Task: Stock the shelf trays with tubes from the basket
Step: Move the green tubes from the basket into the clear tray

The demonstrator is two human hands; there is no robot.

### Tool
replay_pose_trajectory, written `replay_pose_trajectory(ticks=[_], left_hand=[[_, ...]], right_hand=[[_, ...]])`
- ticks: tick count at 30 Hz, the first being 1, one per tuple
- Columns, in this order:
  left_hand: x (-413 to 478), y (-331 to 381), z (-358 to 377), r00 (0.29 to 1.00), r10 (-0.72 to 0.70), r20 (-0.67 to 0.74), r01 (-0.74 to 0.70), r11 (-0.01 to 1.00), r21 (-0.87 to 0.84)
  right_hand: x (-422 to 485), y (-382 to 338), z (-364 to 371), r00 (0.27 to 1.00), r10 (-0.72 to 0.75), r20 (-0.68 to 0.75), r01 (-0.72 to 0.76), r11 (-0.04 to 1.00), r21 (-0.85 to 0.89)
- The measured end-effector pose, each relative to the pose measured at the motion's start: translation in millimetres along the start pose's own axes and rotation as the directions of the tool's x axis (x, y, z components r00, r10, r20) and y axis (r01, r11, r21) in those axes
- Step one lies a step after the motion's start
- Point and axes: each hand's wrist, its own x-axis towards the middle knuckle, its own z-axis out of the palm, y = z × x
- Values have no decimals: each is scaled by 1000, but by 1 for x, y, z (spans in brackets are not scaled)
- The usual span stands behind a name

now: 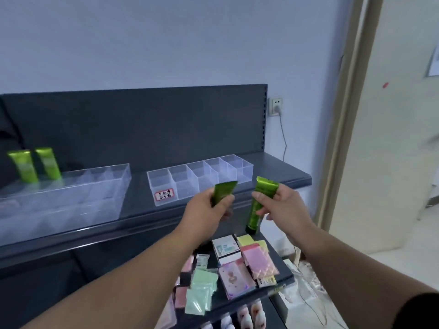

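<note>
My left hand [209,206] grips a green tube [223,191] with its crimped end up, in front of the top shelf. My right hand [282,205] holds a second green tube [260,203], cap pointing down. Both hands hover just before a clear divided tray [166,180] with several empty compartments and a handwritten label. A longer clear tray [95,184] lies at the left, with two green tubes [35,166] standing upright at its far left end. The basket is out of view.
The dark grey top shelf [285,173] ends at the right near a wall socket [275,106] with a cable. A lower shelf [280,276] holds small boxes and pastel packets. A door frame [344,138] stands to the right.
</note>
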Motion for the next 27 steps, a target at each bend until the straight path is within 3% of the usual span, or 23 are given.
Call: replay_pose_trajectory(ticks=[8,20,27], left_hand=[[19,33,-118,975,47,-215,-52,998,-18],[48,3,-333,951,34,-306,-45,999,-30],[59,-19,-404,954,16,-300,-17,1000,-1]], right_hand=[[18,-81,87,987,-161,4,161,986,-41],[40,-155,282,949,-283,137,290,956,-34],[51,-161,362,929,-315,196,325,945,-20]])
